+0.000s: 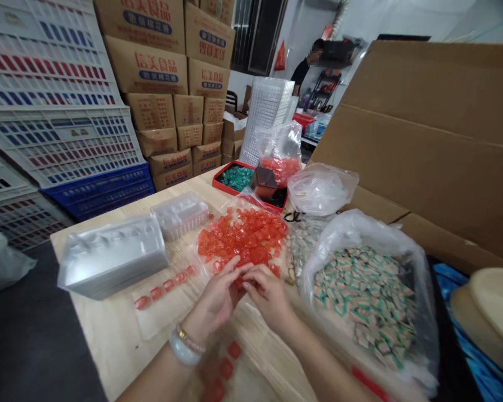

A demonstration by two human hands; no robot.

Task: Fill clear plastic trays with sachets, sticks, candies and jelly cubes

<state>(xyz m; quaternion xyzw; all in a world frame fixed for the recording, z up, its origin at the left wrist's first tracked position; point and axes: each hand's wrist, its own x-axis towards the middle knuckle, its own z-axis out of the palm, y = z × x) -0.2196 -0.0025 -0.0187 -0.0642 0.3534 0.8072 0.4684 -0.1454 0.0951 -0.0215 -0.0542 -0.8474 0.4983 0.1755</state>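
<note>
My left hand [216,296] and my right hand [268,296] meet with curled fingers at the near edge of a heap of red translucent candies [243,237] lying on a clear plastic bag. A red candy [238,283] shows between the two hands, and I cannot tell which hand holds it. Left of my hands, a clear plastic tray [163,290] holds a row of red candies. Another tray with red candies [222,371] lies below my wrists. To the right, an open plastic bag [362,296] holds green-and-white candies.
Stacked clear trays [111,257] stand on the wooden table [109,335] at left. A red box of green candies [235,177] and bags stand behind. Cardboard flaps [419,123] rise at right. Cartons, plastic crates and a person [305,70] are at the back.
</note>
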